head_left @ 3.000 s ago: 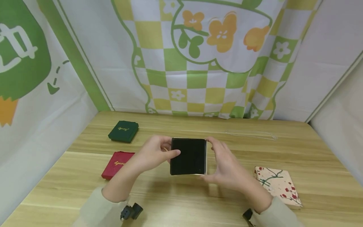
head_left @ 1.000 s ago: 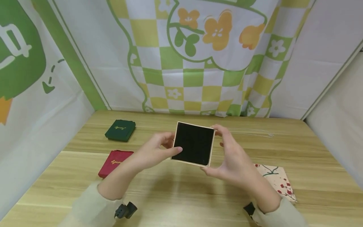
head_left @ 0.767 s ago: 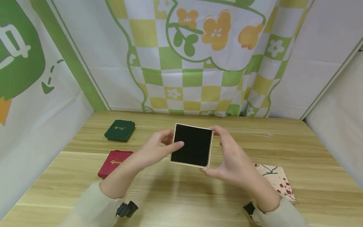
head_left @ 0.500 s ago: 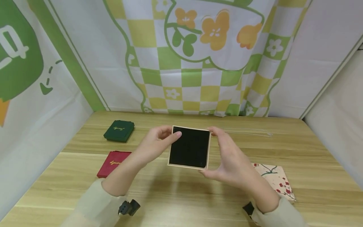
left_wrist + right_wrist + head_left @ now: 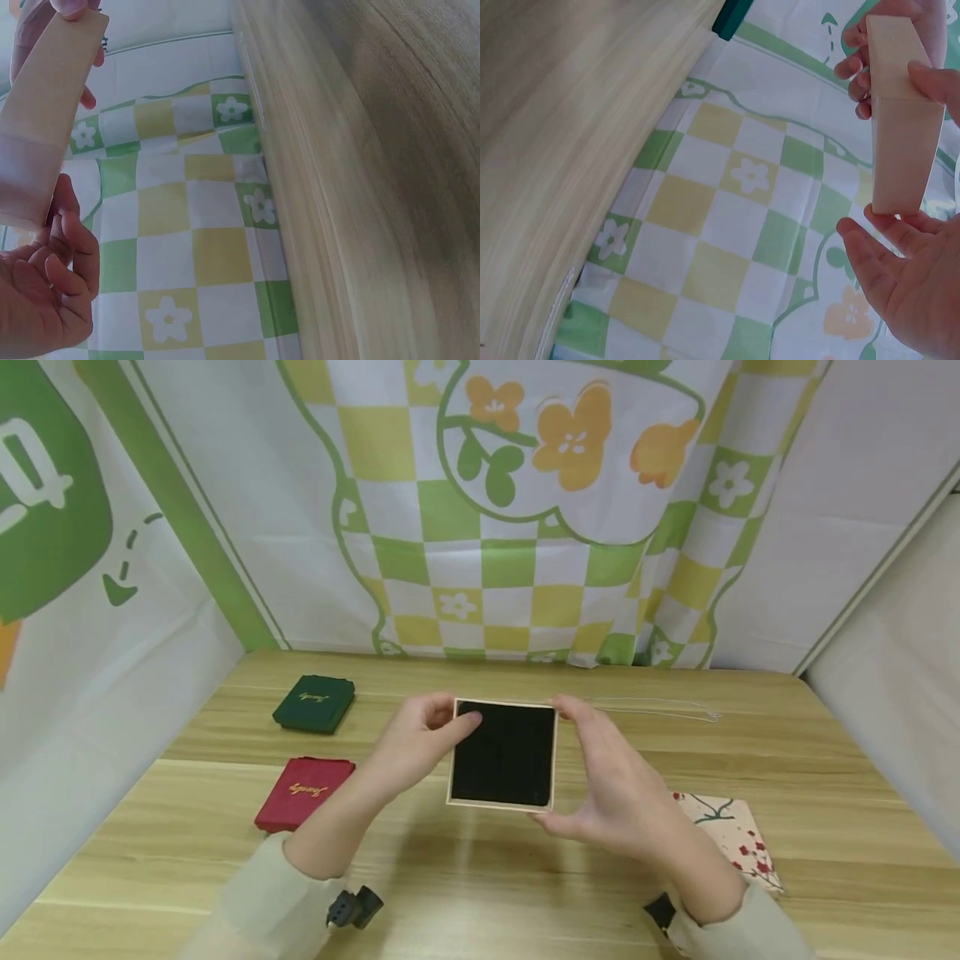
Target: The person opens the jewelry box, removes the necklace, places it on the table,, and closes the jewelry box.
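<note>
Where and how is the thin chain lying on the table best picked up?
Probably by the right end of the chain, pinched from above. Its strands seem to meet there in a small cluster, offering fingertips more to catch. It lies flat on the table, so sliding in sideways looks harder. That end is also apart from the black-faced box between the left hand and right hand.

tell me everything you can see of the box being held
The box is square, with a matte-looking black panel inside a thin cream rim and plain pale sides that look like card. It is held above the wooden table, black face toward the head camera. The left hand grips one side, thumb on the panel; the right hand spans the other.
</note>
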{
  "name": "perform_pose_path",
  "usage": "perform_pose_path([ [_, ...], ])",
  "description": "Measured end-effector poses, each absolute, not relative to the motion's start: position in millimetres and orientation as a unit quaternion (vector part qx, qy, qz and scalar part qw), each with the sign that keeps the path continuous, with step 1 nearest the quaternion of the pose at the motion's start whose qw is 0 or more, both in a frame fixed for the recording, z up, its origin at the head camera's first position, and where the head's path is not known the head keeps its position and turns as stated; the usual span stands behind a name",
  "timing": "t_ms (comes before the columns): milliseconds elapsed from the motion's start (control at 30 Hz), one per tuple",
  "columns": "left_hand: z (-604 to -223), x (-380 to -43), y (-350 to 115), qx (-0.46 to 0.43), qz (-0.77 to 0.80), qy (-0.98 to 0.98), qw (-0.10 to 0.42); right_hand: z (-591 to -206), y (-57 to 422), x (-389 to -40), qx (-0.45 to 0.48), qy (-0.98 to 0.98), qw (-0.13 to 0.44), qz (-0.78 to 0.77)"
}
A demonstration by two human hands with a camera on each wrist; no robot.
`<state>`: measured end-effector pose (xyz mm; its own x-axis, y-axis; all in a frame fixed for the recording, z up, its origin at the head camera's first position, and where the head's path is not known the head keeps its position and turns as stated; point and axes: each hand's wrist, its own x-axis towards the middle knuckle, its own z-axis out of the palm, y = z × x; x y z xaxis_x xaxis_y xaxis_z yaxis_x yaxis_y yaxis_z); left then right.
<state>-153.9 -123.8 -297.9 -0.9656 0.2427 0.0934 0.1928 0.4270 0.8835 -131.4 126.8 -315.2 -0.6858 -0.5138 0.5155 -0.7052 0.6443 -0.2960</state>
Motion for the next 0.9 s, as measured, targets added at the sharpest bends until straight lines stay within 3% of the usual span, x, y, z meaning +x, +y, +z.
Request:
perform_pose_path([
  [267,-309.2,-150.1,-130.6,0.218,0.495,0.841,0.025,-309.4,143.9,-138.5,0.342,-0.877,0.147,0.304],
  [500,-316.8,-150.0,-134.7,0.331,0.414,0.847,-0.030,-304.7,152.7,-141.0,0.347,-0.881,0.136,0.291],
  [733,-320.2,-148.9,-131.3,0.351,0.348,0.866,-0.076,-302.0,154.2,-138.9,0.349,-0.881,0.142,0.285],
  [900,-323.3,-148.7,-130.4,0.353,0.366,0.858,-0.066,-301.0,154.6,-136.6,0.350,-0.879,0.140,0.290],
])
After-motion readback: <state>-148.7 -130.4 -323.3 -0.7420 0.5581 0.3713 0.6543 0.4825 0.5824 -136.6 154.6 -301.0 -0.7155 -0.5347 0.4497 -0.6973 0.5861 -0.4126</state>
